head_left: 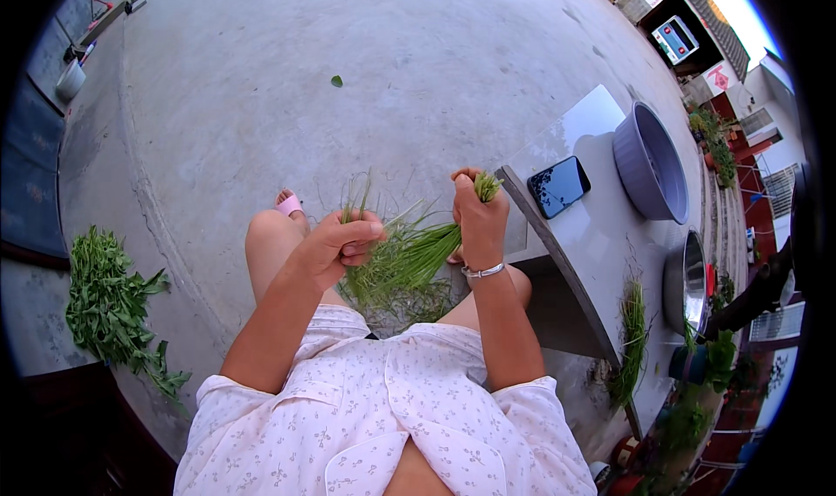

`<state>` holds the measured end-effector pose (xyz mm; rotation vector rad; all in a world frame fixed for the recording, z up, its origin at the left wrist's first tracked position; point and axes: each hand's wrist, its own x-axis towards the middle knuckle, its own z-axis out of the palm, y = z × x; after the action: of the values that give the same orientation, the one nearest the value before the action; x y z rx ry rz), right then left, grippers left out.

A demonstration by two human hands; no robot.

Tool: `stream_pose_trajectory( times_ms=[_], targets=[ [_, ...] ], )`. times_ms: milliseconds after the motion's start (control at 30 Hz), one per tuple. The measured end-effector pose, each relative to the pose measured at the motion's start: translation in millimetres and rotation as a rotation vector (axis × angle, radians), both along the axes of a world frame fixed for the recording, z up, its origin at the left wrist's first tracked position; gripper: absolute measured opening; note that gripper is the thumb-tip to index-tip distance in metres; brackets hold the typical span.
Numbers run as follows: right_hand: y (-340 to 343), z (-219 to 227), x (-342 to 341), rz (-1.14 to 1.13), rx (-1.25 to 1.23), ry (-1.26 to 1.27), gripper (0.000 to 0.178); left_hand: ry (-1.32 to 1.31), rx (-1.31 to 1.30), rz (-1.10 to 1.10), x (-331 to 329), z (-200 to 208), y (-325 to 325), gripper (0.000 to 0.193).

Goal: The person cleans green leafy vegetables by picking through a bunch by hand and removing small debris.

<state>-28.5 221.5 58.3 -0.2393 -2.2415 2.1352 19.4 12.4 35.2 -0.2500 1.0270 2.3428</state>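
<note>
White floral short-sleeved top [392, 409], silver bracelet [483, 271], pink sandal [289, 205]

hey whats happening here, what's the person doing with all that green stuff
A seated person holds a bunch of thin green stalks over their lap. The right hand grips the bunch near its cut ends, while the left hand pinches loose strands. On the grey table to the right lie a phone, a purple basin, a metal bowl and another bunch of greens. Leafy greens lie on the ground.

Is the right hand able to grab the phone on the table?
Probably yes. The phone lies bare on the grey table just beside the right hand, nothing between them, though that hand is gripping a bunch of green chives.
</note>
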Motion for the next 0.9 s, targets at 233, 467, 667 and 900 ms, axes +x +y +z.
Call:
stream_pose_trajectory(
  times_ms=[233,467,667,900],
  targets=[
    [6,-7,4,0.261,0.520,0.194,0.024,0.035,0.015,-0.002,-5,-1,-1,0.016],
    [-11,13,0,0.258,-0.168,-0.061,0.023,0.052,-0.082,-0.100,-10,3,10,0.022],
    [17,26,-11,0.052,-0.288,0.056,0.023,0.078,-0.163,-0.102,-2,-15,-5,0.023],
    [32,28,-10,-0.128,-0.318,0.098,0.024,-0.001,-0.233,0.047,-2,-37,-24,0.017]
  ],
)
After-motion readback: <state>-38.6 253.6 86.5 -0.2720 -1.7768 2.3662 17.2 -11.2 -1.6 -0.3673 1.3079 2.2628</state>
